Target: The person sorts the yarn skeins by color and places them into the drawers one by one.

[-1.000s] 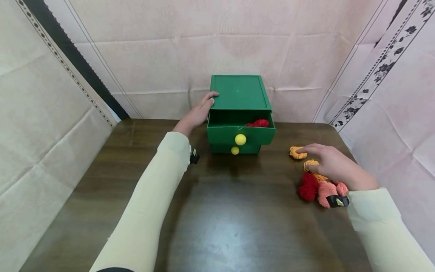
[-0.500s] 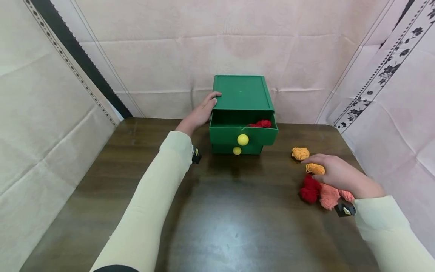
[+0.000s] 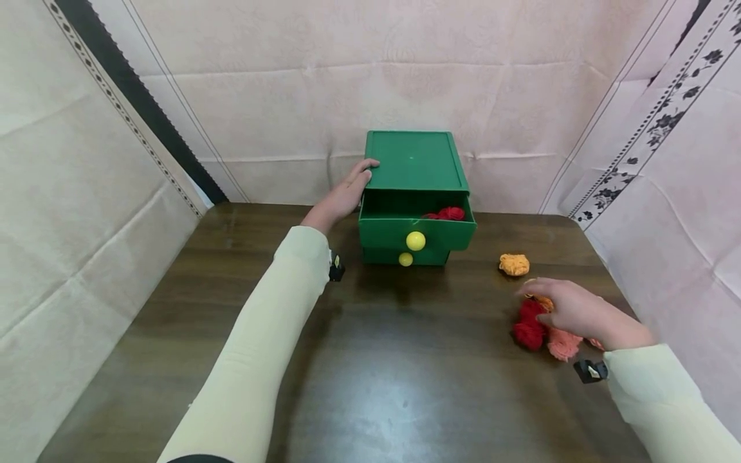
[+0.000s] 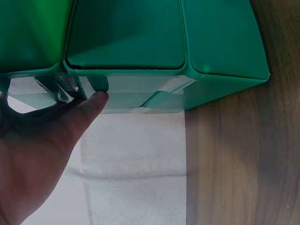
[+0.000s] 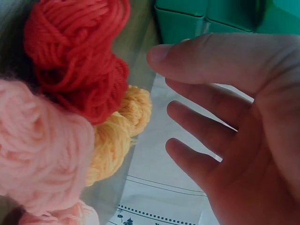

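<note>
A green drawer box [image 3: 413, 157] stands at the back of the table, its upper drawer [image 3: 382, 233] pulled out with red yarn [image 3: 450, 213] inside. My left hand [image 3: 347, 188] rests against the box's left edge; in the left wrist view the thumb [image 4: 89, 110] touches its taped side. Over a cluster of small yarn balls at the right hovers my right hand [image 3: 579, 313], fingers spread slightly and holding nothing. Below it lie a red yarn ball [image 5: 77, 56], a pink one [image 5: 42, 145] and a yellow one [image 5: 110, 147]. Another yellow-orange ball [image 3: 514, 264] lies farther back.
Two yellow knobs mark the drawers, the upper knob [image 3: 415, 241] jutting toward me. The lower drawer is closed. Pale cloth walls [image 3: 428, 96] enclose the dark wooden table [image 3: 370, 379] at the back and sides.
My right hand has drawn back toward me, from the yellow balls to above the red and pink ones. The left hand stays on the box; the view shifts slightly.
</note>
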Motion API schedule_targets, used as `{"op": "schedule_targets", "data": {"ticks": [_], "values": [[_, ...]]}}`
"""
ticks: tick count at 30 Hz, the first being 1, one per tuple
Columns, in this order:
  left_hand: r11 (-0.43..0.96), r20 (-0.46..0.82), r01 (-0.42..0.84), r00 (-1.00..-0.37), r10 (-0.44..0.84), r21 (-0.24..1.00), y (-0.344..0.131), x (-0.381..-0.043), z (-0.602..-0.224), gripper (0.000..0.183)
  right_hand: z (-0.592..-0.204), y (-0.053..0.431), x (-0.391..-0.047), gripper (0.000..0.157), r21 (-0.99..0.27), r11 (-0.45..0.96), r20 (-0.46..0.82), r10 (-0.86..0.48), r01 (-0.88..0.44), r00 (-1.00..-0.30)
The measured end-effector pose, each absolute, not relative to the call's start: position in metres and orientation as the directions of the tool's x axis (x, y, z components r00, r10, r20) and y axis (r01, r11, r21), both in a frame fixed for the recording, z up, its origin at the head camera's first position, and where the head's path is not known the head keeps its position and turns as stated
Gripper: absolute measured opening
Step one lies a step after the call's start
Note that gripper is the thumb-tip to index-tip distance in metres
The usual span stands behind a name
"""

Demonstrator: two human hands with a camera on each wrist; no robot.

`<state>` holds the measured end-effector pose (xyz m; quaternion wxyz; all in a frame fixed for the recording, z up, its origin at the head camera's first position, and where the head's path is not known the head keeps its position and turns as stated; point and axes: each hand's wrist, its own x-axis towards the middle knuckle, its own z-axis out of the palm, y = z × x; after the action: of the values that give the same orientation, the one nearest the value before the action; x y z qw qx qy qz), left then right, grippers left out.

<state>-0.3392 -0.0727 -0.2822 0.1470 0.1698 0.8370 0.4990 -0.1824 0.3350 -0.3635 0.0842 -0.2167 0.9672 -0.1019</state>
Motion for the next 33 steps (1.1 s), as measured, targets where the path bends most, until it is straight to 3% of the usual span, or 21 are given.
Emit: {"op": "schedule_targets", "data": {"ticks": [26, 29, 33], "values": [[0.429, -0.077, 0.134, -0.894, 0.441, 0.893, -0.074, -0.339, -0.283, 0.040, -0.393, 0.331, -0.180, 0.062, -0.273, 0.865, -0.277, -0.491, -0.422, -0.826], [0.433, -0.084, 0.129, -0.894, 0.440, 0.892, -0.074, -0.338, -0.282, 0.040, -0.395, 0.330, -0.179, 0.061, -0.257, 0.859, -0.262, -0.502, -0.442, -0.824], [0.437, -0.091, 0.124, -0.893, 0.440, 0.891, -0.075, -0.336, -0.281, 0.040, -0.396, 0.329, -0.180, 0.045, -0.234, 0.862, -0.255, -0.500, -0.449, -0.827]]}}
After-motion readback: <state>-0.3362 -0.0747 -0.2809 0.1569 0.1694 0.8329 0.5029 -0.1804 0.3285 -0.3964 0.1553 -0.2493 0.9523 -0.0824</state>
